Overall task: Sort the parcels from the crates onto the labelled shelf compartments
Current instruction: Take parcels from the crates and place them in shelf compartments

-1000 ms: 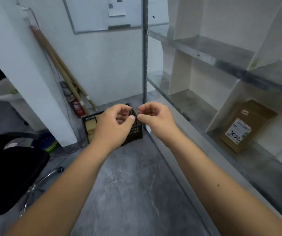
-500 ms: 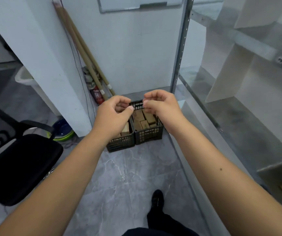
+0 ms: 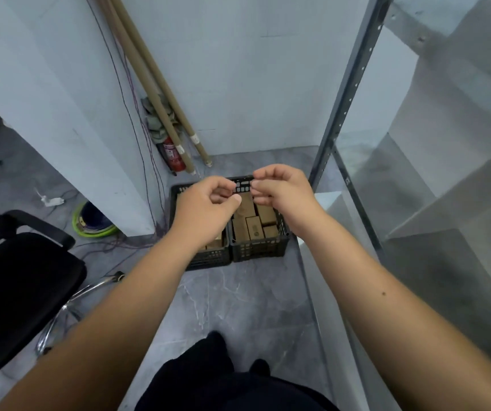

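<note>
No writing can be read. The fire extinguisher (image 3: pixel 173 154) label and the marks on the parcels (image 3: pixel 254 231) are too small and blurred.

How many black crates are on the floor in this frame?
2. The left crate stands by the white pillar, partly hidden behind the left hand. The right crate stands next to it, near the shelf post, with brown parcels inside. No others show.
</note>
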Demonstrator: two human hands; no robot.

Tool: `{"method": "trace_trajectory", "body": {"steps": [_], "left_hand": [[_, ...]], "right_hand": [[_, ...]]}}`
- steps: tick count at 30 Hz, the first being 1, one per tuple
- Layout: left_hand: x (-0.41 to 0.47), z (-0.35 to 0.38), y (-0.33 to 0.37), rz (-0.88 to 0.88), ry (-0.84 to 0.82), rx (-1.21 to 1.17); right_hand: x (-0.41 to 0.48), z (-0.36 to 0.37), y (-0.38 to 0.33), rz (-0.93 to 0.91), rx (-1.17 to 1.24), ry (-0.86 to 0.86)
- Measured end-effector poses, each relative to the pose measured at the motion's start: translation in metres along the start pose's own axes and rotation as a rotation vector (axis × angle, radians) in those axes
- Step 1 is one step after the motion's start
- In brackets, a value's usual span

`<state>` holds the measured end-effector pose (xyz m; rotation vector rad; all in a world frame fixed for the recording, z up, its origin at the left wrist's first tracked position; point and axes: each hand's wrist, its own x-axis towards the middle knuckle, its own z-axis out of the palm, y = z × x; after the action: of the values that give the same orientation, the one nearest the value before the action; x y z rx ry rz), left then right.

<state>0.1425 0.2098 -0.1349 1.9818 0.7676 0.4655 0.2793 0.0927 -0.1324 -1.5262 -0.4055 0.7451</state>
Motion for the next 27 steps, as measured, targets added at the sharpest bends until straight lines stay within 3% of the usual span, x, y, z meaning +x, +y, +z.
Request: {"method": "trace_trajectory", "body": {"steps": [10, 15, 22, 27], "left_hand": [[0.181, 0.023, -0.054, -0.01, -0.048, 0.089], [0.277, 0.035, -0.078, 0.06, -0.185, 0.246], [0.381, 0.067, -0.116, -0.067, -0.296, 0.229], [0.409, 0.115, -0.169, -0.273, -0.363, 0.171]], "right_hand": [[0.175, 0.004, 0.013, 0.094, -0.082, -0.01], [0.268, 0.012, 0.021, 0.176, -0.097, 0.027], [0.369, 0.01, 0.055, 0.352, -0.102, 0.061], [0.415, -0.001, 0.12, 0.502, -0.147, 0.057]]}}
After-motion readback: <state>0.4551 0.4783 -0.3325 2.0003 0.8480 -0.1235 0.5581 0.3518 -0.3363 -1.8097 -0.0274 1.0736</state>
